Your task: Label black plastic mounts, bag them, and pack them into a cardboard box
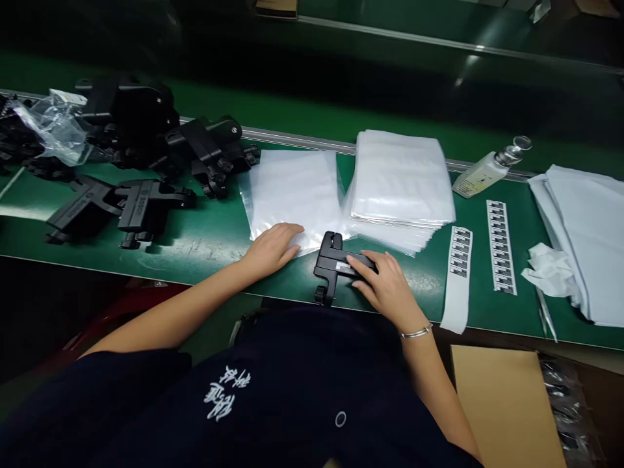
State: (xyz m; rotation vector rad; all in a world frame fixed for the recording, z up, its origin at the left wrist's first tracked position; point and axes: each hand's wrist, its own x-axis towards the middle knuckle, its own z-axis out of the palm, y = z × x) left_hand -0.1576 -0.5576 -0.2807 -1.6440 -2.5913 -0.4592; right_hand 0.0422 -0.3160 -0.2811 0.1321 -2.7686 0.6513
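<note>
A black plastic bracket (pixel 332 265) with a small pale label lies at the front of the green table. My right hand (pixel 387 286) is over its right arm, with the index finger at the label and the thumb along the near side. To the left, my left hand (pixel 273 250) rests on the near edge of a clear plastic bag (pixel 297 188), fingers stretched and thumb apart. Behind the bracket, a thick stack of plastic bags (pixel 402 175) sits to the right of that single bag.
More black brackets (pixel 146 205) are piled at the left beside a crumpled clear bag (pixel 58 130). On the right are label strips (pixel 501 247), a pump bottle (pixel 487 170), a crumpled tissue (pixel 548 270), tweezers (pixel 546 315) and white sheets (pixel 592 234). Cardboard (pixel 507 403) is below the table edge.
</note>
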